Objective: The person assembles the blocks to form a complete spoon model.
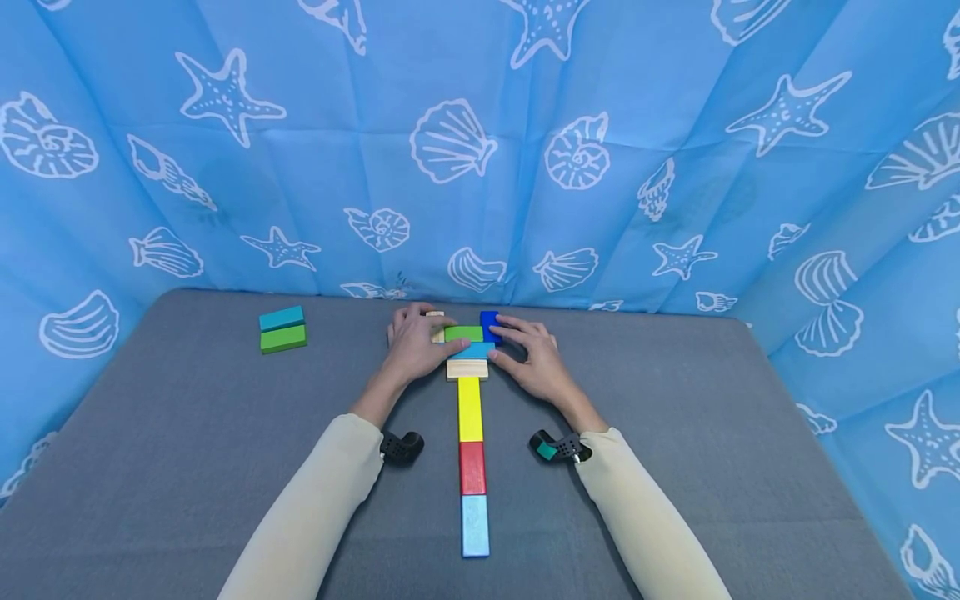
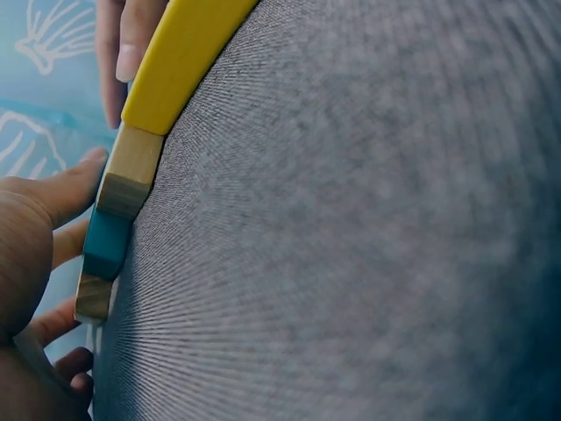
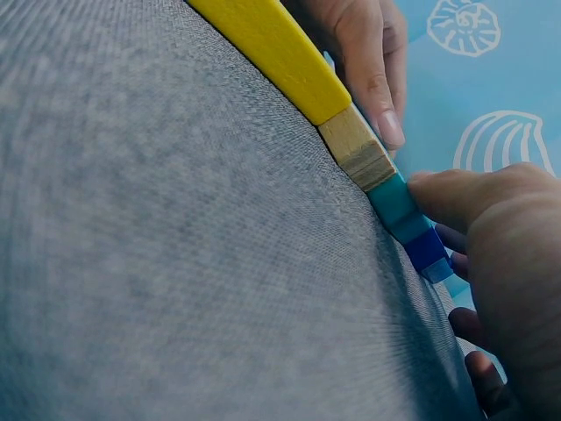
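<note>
My left hand point(image 1: 416, 342) lies over the upright plain wood block point(image 1: 438, 335), its index finger across that block and its thumb tip at the front edge of the green block point(image 1: 463, 332). My right hand point(image 1: 538, 358) touches the dark blue block point(image 1: 489, 318) with its fingers, while its thumb meets the right end of the blue block point(image 1: 474, 351). That blue block lies crosswise before the green one. Below it come another plain wood block point(image 1: 467, 368), then a yellow point(image 1: 470, 408), a red point(image 1: 472, 468) and a light blue block point(image 1: 475, 525) in line.
Off to the left, a teal block point(image 1: 281, 318) and a second green block point(image 1: 283, 337) lie side by side on the grey cloth-covered table point(image 1: 637, 500). A blue curtain point(image 1: 480, 208) with shells and starfish hangs behind the table's far edge.
</note>
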{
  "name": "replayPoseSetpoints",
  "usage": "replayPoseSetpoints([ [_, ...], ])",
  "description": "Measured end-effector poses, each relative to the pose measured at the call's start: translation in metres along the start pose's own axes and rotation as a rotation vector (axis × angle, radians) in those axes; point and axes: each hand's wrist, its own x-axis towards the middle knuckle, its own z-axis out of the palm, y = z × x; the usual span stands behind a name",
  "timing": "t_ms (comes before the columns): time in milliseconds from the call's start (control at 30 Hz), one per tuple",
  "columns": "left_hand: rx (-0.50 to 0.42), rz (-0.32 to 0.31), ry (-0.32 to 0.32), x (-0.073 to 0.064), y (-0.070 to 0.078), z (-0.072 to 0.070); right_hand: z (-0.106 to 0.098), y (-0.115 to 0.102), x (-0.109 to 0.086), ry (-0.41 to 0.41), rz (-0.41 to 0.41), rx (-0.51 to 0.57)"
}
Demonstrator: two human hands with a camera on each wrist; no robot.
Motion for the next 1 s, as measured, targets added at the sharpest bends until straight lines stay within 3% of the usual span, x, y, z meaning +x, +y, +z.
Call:
replayPoseSetpoints([
  [733, 0.022, 0.027, -0.022, -0.003, 0.001, 0.0, -0.001, -0.001, -0.001, 0.027, 0.031, 0.04],
  [867, -0.013, 0.025, -0.007, -0.004, 0.001, -0.003, -0.001, 0.0, -0.001, 0.031, 0.027, 0.04],
  [1000, -0.084, 0.005, 0.048, -0.008, -0.003, -0.012, 0.0, 0.001, -0.001, 0.037, 0.028, 0.036],
])
